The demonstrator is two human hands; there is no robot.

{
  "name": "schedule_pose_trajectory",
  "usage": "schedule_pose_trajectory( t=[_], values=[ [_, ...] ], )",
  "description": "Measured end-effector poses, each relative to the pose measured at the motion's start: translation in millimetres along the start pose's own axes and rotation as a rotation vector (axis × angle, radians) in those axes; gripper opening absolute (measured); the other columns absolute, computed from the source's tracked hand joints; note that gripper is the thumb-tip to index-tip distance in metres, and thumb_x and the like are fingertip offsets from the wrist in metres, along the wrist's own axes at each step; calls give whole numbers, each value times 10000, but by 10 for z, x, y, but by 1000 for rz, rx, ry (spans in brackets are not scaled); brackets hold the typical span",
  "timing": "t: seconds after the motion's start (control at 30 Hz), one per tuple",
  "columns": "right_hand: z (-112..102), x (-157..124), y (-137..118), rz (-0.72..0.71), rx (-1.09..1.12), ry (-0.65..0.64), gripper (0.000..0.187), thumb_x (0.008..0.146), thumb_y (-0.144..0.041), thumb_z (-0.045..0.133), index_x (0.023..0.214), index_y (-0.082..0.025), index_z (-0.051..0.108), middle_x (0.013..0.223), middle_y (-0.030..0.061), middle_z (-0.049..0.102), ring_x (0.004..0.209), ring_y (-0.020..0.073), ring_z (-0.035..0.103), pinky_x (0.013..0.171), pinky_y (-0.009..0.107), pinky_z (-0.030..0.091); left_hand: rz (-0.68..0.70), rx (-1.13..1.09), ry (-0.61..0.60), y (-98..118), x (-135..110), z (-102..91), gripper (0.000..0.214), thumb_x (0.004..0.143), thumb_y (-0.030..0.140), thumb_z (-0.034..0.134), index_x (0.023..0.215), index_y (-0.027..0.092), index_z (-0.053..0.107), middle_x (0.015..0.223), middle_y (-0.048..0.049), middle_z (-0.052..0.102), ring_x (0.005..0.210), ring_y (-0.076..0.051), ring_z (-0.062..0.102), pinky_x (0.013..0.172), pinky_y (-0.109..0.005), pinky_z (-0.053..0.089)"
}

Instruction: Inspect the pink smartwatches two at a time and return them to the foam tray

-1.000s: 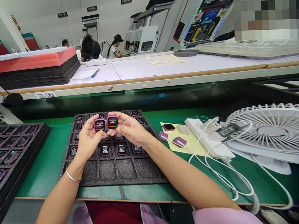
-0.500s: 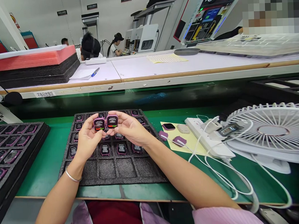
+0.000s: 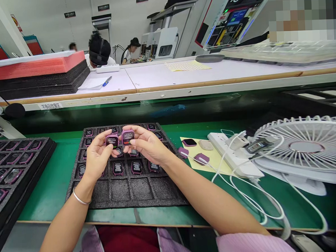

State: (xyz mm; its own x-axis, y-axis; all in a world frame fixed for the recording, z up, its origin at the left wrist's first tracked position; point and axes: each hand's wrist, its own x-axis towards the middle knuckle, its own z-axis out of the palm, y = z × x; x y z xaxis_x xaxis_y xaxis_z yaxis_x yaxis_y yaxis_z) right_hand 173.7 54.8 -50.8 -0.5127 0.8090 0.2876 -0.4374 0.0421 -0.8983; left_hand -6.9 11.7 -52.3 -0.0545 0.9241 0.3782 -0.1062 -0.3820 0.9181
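My left hand [image 3: 98,154] grips a purple smartwatch [image 3: 111,139] by its edges, with the thumb over the lower part of its lit screen. Beside it, my right hand [image 3: 148,143] holds a second purple smartwatch [image 3: 128,136], thumb near its lower right corner. Both screens face me and show small text. Underneath the hands lies a black foam tray [image 3: 119,190] with square pockets. Several purple smartwatches with lit screens sit in its upper rows, such as one watch [image 3: 136,166] in a lower filled row; some are hidden behind my hands.
Another stacked foam tray [image 3: 34,165] of watches stands at left. On the right are a yellow sheet [image 3: 213,166] with several watch-like pieces, a white power strip [image 3: 235,156], loose white cables [image 3: 236,189] and a white fan [image 3: 306,147]. A raised shelf [image 3: 155,80] runs behind; people sit beyond.
My left thumb has moved up onto the left watch's screen. The right watch has tilted and shifted slightly right, with the right thumb on its lower corner. Both screens look different.
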Motion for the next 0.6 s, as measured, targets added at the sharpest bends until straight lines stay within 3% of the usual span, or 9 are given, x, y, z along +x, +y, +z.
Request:
schedule_pose_trajectory(
  t=[0.17, 0.6],
  values=[
    [13, 3, -1, -1, -37, 13, 348, 788, -167, 666, 1125, -212, 590, 955, 10, 680, 621, 107, 659, 572, 236, 493, -19, -24, -5, 13, -11, 14, 366, 812, 222, 642, 1173, 174, 606, 983, -47, 694, 568, -99, 673, 538, -223, 580],
    [6, 4, 18, -7, -86, 17, 383, 777, -157, 645, 1150, -210, 578, 896, -4, 633, 627, 109, 623, 590, 256, 485, -15, -15, 8, 11, 0, 4, 347, 802, 210, 644, 1145, 187, 595, 969, -25, 649, 585, -100, 676, 565, -232, 578]
  ],
)
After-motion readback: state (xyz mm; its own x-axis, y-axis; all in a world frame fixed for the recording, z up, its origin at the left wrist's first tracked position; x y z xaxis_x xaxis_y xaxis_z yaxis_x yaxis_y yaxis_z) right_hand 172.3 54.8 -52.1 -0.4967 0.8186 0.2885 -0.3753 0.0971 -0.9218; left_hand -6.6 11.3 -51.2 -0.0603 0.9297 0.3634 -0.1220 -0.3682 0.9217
